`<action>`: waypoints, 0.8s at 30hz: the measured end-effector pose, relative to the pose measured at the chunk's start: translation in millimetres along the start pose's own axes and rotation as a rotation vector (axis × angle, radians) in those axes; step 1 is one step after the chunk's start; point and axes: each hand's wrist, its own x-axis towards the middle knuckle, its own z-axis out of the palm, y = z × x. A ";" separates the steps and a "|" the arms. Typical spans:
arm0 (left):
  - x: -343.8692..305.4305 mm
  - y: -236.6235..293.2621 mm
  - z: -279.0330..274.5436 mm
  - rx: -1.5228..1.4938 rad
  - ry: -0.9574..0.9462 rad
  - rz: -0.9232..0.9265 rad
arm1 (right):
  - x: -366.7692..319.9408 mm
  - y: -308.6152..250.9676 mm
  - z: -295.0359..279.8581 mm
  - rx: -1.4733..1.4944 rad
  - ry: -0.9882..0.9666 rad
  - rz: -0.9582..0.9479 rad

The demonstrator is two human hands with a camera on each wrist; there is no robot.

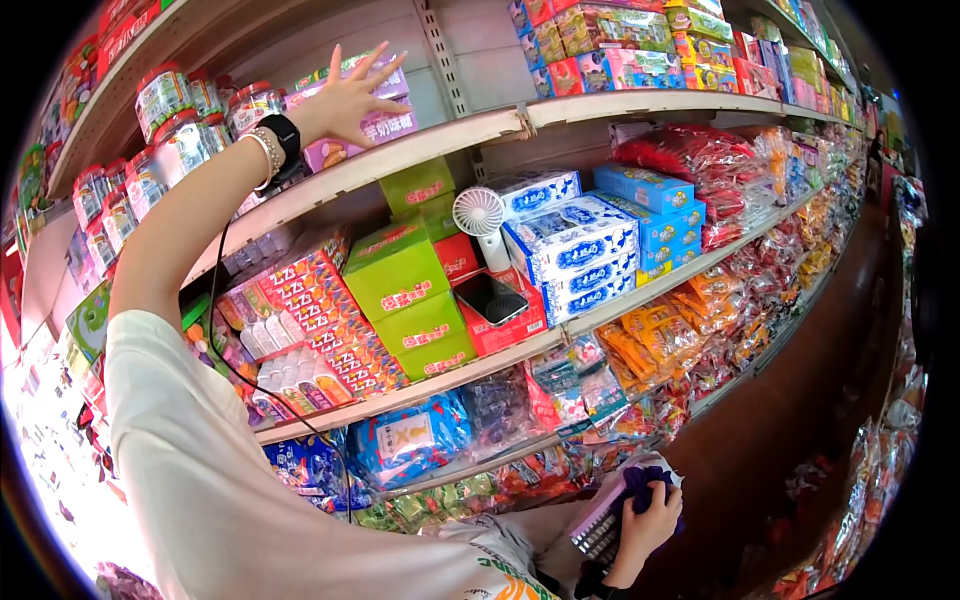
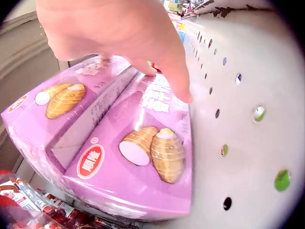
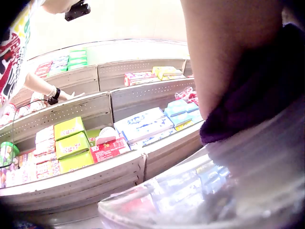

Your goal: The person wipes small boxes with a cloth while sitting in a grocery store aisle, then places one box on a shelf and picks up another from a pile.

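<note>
My left hand, fingers spread, reaches to the upper shelf over purple boxes with taro pictures. In the left wrist view two such boxes lie side by side in clear wrap, with the fingers over their far end and a fingertip right at one box's edge. Low at the right, my right hand grips a bunched dark purple cloth. Beneath that hand is a clear plastic package with dark contents; its shiny plastic fills the bottom of the right wrist view.
Red-lidded jars stand left of the purple boxes. On the middle shelf are green boxes, a white handheld fan, a phone and blue-white boxes. A black cable hangs beside the left arm. An aisle runs along the right.
</note>
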 end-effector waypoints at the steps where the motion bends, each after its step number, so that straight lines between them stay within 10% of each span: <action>1: 0.0 0.3 2.3 0.000 0.004 0.001 | 0.0 -0.9 -0.1 -0.010 -0.002 0.015; 24: 16.3 -2.6 27.8 -0.084 0.030 -0.251 | -1.6 3.6 -1.2 0.014 -0.025 0.053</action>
